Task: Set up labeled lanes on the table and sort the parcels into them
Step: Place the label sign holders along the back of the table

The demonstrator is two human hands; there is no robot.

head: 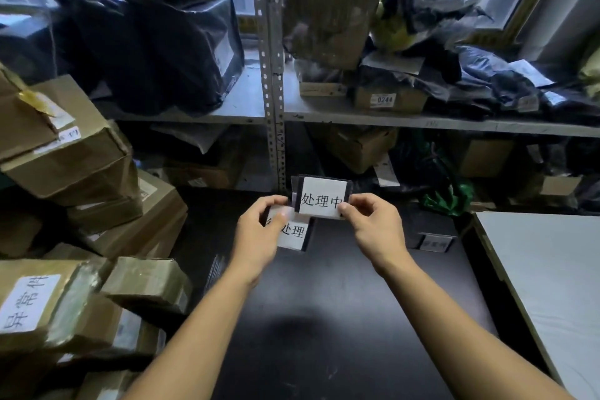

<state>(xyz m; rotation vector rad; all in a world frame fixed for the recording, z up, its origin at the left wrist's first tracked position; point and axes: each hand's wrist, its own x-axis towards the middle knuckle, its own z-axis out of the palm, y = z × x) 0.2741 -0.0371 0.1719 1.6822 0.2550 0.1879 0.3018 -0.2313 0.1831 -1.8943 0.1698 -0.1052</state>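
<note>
Two bare hands up over a dark table (324, 318). Right hand (373, 221) pinched on the right edge of a white label card (321, 200), thumb and fingers shut tight on it. Card held upright, black backing behind it, big black writing on the front (three characters, the last one partly covered by the thumb). Left hand (259, 234) shut on a second label card (292, 232), lower down and a bit to the left, thumb across its front and hiding part of the writing. Top card overlapping the upper part of the lower one; touching or just apart, hard to tell. Both cards in the air above the far part of the table, not lying on it.

A third small card (435, 242) flat on the table to the right, near the far edge, writing too blurry to read. A pale board (552, 286) along the right side of the table.

Brown cardboard parcels (81, 156) piled high on the left, some leaning, one near parcel (35, 302) with a white handwritten label on its face. A grey metal shelf (274, 91) behind the table, stuffed with more boxes and black plastic bags (146, 52). One small box (388, 101) on the shelf marked 0244. A green bag (451, 198) low down under the shelf on the right.
</note>
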